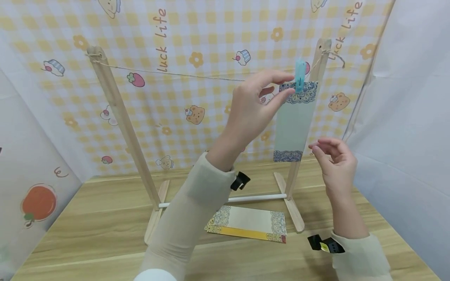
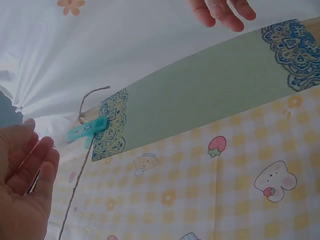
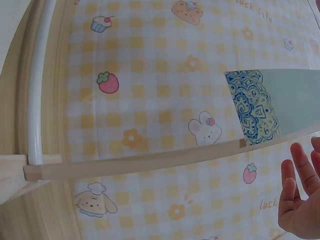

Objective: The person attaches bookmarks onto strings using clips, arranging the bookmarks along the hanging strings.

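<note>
A pale green paper card [image 1: 294,123] with blue lace-patterned ends hangs from the string [image 1: 175,73]. A turquoise clothespin [image 1: 300,76] clamps its top edge there. My left hand [image 1: 254,99] is beside the clothespin, thumb and fingers spread apart. In the left wrist view, a gap shows between that hand [image 2: 27,175] and the clothespin [image 2: 87,129]. Lower down, to the right of the card, my right hand [image 1: 335,160] hovers with loosely bent fingers, holding nothing. The right wrist view has this hand [image 3: 302,195] below the card's patterned lower end [image 3: 252,107].
Two wooden posts [image 1: 123,121] on flat feet carry the string, joined low down by a white rod [image 1: 256,198]. Several more patterned cards [image 1: 249,218] lie stacked on the wooden table [image 1: 88,230]. Behind hangs a yellow checked cloth [image 1: 197,31].
</note>
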Demonstrator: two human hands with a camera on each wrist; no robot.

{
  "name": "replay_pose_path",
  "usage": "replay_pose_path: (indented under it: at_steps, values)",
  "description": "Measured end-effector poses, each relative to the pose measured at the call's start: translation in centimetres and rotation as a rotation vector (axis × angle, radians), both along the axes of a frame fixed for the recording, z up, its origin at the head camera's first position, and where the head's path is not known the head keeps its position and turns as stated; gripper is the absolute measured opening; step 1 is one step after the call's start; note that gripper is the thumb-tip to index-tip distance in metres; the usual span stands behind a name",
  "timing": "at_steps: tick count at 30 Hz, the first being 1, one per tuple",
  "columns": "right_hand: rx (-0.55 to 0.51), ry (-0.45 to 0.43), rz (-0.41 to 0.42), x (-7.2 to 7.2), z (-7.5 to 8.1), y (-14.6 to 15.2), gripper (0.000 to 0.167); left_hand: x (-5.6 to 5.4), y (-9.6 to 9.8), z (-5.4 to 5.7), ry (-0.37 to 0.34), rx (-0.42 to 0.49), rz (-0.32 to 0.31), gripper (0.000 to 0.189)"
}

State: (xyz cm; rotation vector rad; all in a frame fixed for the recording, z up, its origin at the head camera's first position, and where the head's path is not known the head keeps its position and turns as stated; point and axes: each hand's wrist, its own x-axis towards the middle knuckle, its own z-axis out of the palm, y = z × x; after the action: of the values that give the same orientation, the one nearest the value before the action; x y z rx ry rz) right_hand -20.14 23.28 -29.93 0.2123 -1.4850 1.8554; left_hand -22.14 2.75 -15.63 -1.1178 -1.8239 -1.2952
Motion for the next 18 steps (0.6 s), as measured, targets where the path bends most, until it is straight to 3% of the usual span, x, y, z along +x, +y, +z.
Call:
replay_pose_path:
  at_steps: [4, 10, 18]
  values:
    - [0.024, -0.003, 0.008, 0.4, -0.3, 0.5, 0.017, 0.2, -0.6, -0.8, 0.003, -0.032, 0.023, 0.024]
    - [0.103, -0.081, -0.039, 1.2, -0.5, 1.3, 0.016, 0.2, -1.4, -2.2, 0.083, -0.059, 0.035, 0.022]
    - [0.311, -0.198, -0.123, 2.1, -1.2, 2.1, 0.019, 0.5, -2.7, -4.5, 0.166, -0.113, 0.048, 0.023]
